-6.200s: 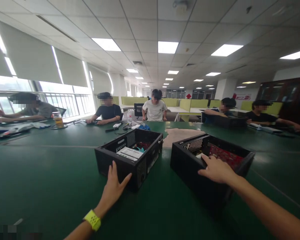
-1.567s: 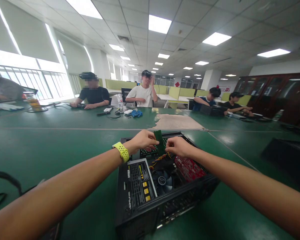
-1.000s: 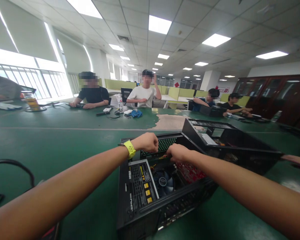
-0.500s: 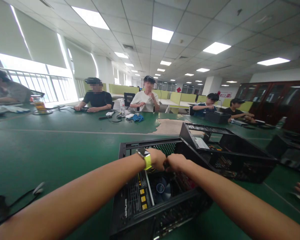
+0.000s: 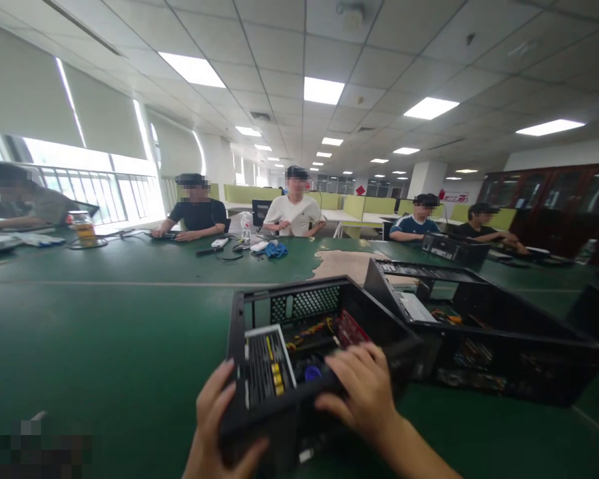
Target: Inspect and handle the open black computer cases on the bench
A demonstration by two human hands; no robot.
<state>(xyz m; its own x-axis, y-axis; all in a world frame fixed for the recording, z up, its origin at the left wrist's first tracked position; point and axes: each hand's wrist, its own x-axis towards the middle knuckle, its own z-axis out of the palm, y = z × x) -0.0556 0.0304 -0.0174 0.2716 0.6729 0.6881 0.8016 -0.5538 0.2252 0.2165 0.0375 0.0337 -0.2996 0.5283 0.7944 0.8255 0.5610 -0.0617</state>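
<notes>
A black computer case (image 5: 279,429) sits before me with its upper side uncovered. My left hand (image 5: 214,426) grips its near left corner, fingers over the left edge and thumb on the near side. Along the near edge, my right hand (image 5: 364,392) is wrapped over the rim, fingers pointing inside and thumb outside. Within the case lie a power supply (image 5: 262,372) with yellow label marks, loose cables (image 5: 309,332), a red circuit board (image 5: 352,327) and a blue fan hub (image 5: 313,373). My right hand covers part of the interior.
A second open computer case (image 5: 504,359) stands close on the right, with another black case (image 5: 454,249) farther back. Across the green table (image 5: 104,332) are a blue cloth (image 5: 276,250), a plastic bottle (image 5: 246,229) and a jar (image 5: 84,229). Several people sit around.
Both hands have come out of the case's interior and back toward me, onto its near edges. The case looks slightly turned and tilted. The view has tipped upward.
</notes>
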